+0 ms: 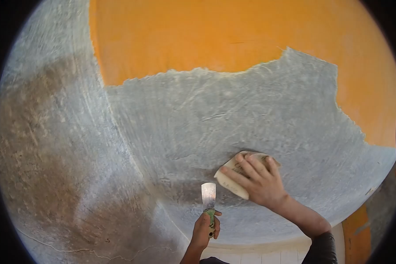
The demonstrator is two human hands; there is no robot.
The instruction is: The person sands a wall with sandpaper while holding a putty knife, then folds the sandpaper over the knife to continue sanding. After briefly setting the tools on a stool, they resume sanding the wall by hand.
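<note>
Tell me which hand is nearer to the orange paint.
Right. The right hand, pressing a sanding block to the wall, sits below the orange paint; the left hand, gripping a putty knife, is lower.

Wall (215, 110): grey, streaked pale where scraped; orange paint (198, 39) above and at right; brown mottled patch (35, 145) left. Sanding block (233, 182) cream, faint printing. Scraper (208, 198): silver blade, green handle. Sleeve (321, 248) black.
</note>
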